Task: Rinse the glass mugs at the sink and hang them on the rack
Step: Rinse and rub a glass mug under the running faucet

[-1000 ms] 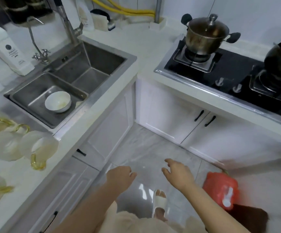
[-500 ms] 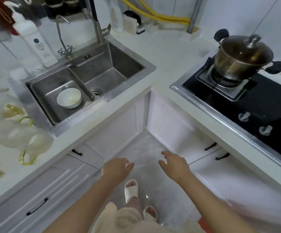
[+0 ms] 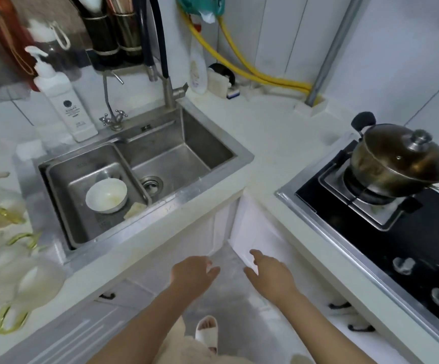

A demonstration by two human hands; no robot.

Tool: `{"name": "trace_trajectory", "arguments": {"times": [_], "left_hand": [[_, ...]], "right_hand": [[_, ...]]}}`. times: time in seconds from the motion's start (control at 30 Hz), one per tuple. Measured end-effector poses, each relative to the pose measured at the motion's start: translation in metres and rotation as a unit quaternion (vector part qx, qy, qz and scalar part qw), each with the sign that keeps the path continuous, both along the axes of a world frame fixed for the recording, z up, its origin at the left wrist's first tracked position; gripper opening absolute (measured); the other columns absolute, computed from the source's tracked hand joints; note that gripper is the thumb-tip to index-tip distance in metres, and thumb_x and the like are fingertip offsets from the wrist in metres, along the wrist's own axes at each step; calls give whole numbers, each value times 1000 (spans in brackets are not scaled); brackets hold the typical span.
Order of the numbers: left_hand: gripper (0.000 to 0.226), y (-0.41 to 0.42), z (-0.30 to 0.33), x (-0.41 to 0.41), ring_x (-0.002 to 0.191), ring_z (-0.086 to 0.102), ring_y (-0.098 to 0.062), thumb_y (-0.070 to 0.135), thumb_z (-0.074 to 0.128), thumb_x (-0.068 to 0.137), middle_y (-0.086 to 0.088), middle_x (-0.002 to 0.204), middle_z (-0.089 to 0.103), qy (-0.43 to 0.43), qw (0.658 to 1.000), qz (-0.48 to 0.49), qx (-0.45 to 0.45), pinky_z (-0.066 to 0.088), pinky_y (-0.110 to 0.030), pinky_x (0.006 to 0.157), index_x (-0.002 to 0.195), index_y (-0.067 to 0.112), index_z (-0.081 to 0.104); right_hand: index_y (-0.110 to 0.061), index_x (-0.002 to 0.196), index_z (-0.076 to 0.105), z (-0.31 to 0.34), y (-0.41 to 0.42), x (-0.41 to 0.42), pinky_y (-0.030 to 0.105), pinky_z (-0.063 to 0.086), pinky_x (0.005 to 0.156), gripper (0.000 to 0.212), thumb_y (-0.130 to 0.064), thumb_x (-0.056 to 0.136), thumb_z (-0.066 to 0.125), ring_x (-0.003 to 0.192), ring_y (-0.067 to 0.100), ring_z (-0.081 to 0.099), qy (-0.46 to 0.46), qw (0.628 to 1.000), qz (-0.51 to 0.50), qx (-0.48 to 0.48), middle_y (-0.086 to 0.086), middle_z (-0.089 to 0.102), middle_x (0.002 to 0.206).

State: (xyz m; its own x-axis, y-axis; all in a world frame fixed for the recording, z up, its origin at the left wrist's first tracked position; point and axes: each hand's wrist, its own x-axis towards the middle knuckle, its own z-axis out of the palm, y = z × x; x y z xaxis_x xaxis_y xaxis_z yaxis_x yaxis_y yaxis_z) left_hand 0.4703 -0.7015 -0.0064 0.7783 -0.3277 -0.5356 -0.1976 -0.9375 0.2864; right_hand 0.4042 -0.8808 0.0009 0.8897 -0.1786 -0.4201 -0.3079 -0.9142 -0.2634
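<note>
at the far left, the glass mugs (image 3: 33, 281) are lying blurred on the white counter (image 3: 273, 143), their yellow handles showing; several are crowding together beside the sink's left rim, and none is being touched. behind them a white pump bottle (image 3: 63, 97) is standing upright on the counter, just behind the sink's back left corner. further back, dark cylindrical holders (image 3: 113, 30) are sitting on a shelf above the tap.

the steel sink (image 3: 213, 177) is lying set into the counter, split into a smaller raised basin on the left and a deeper one on the right. a white bowl (image 3: 106, 195) is sitting upright in the left basin, with a pale sponge (image 3: 135, 209) just beside it at the basin's near corner. the drain (image 3: 151, 184) is showing in the right basin. the faucet (image 3: 170, 88) is rising from the back rim, a black hose looping above it.

below the sink's front edge, the left hand (image 3: 193, 275) is hovering over the floor with its fingers loosely extended, grasping nothing. just to its right, apart from it, the right hand (image 3: 271, 275) is hovering too, fingers relaxed and slightly spread, empty. a foot in a white slipper (image 3: 208, 333) is standing on the tiled floor between the forearms.

yellow hoses (image 3: 252, 72) are running along the back wall. at the right, a lidded steel pot (image 3: 399, 160) is sitting on a burner of the black stove (image 3: 423, 232).
</note>
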Motion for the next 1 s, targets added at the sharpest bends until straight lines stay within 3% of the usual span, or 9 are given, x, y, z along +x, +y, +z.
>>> {"name": "trace_trajectory", "arguments": {"times": [0.33,0.6,0.8,1.0], "left_hand": [[46,-12,11,68,122,50,-10,58,38,93,11,132,55,-41,998,55,-14,38,-27,102,129,33,51],[43,-17,33,108,118,54,-15,56,39,94,8,125,60,-63,985,160,-8,44,-29,97,126,32,53],[48,-11,39,130,121,54,-14,58,39,92,8,127,61,-81,962,260,10,43,-28,96,131,33,50],[50,8,51,152,115,57,-23,54,41,93,2,122,63,-123,943,309,18,48,-34,89,137,29,42]], "right_hand": [[-19,143,34,15,-23,97,35,43,98,50,-39,98,40,116,24,57,-24,999,34,20,3,63,124],[-18,144,33,29,-28,186,34,37,104,51,-41,99,37,124,24,51,-42,986,158,21,6,57,134],[-20,143,36,36,-26,246,36,37,106,49,-39,98,41,125,25,51,-49,971,226,54,7,57,133],[-16,138,41,50,13,294,37,43,99,47,-38,97,45,120,26,54,-50,959,266,84,7,58,131]]}}
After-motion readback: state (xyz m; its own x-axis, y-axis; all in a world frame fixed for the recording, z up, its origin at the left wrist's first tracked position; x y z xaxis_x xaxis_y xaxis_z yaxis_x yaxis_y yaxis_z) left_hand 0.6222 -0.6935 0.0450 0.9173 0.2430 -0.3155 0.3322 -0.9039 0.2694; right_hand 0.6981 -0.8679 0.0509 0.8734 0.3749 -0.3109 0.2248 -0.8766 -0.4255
